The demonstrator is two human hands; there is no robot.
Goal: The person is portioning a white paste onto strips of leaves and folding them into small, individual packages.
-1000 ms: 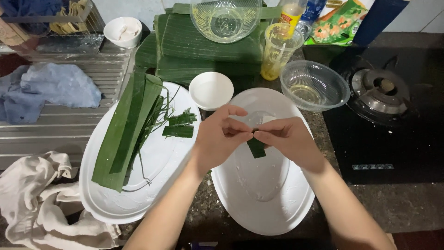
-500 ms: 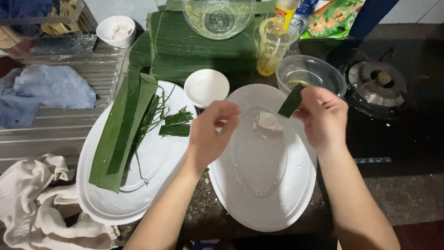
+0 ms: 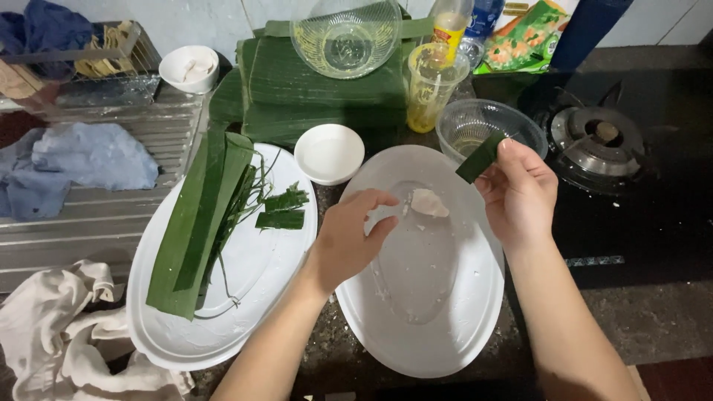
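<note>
Green leaf strip (image 3: 480,157) pinched in right hand (image 3: 520,194) | left hand (image 3: 349,238) loosely curled, empty, near dough piece (image 3: 428,202) on oval plate (image 3: 445,327) | step: wrapping; next: careful alignment.

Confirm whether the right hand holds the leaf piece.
Yes, the right hand pinches the small green leaf piece above the clear bowl.

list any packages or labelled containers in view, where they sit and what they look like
Food packet: back right of the counter, beside the stove; flat, green and orange, with a food picture.
Bottle: back centre, behind the yellowish plastic cup; clear, with a yellow label.
Blue container: far back right; tall, dark blue, cut off by the frame.
</note>
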